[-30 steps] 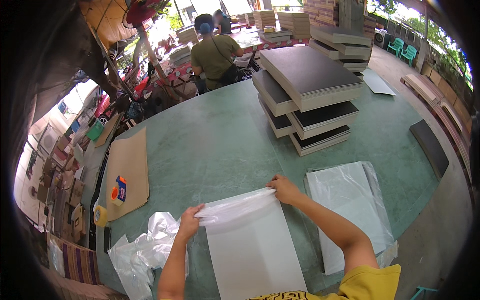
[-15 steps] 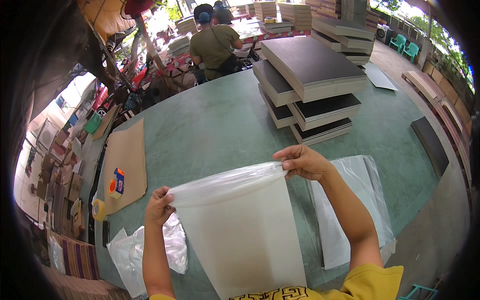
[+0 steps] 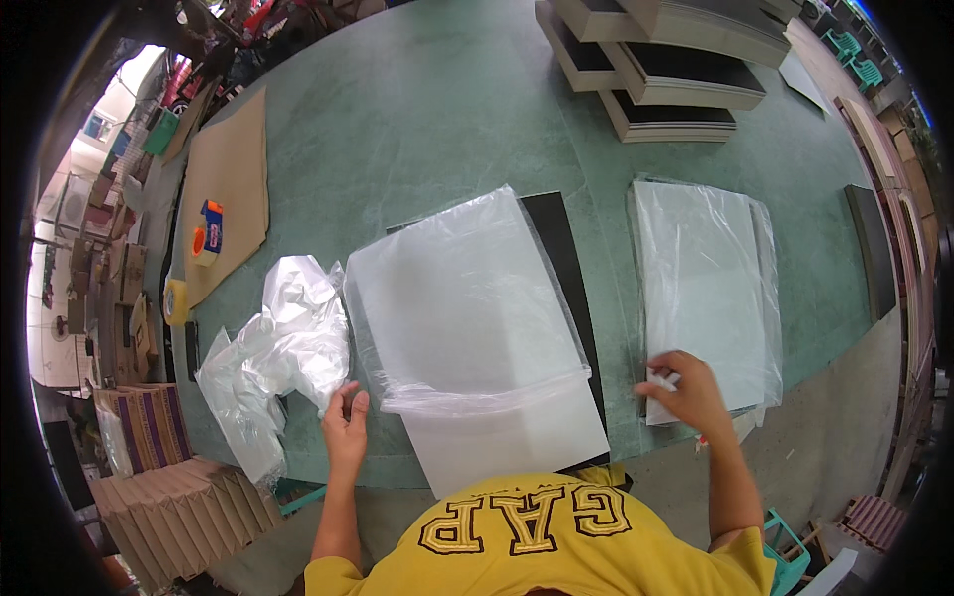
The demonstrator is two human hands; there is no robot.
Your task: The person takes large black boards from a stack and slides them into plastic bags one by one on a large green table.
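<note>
Reaching out at 3 o'clock, the right hand (image 3: 688,392) pinches the near corner of the stack of white sheets in plastic (image 3: 706,288). Left hand (image 3: 345,422) rests loosely open on the green desk (image 3: 417,129), just by the clear bag (image 3: 462,298) half over a white board (image 3: 507,437). Crumpled plastic (image 3: 273,348) sits at 9 o'clock.

On the bench (image 3: 417,129), a bagged board (image 3: 467,318) lies centre, crumpled bags (image 3: 283,348) to its left, a bag stack (image 3: 701,298) to its right, stacked boards (image 3: 666,70) behind, cardboard (image 3: 234,189) far left.
</note>
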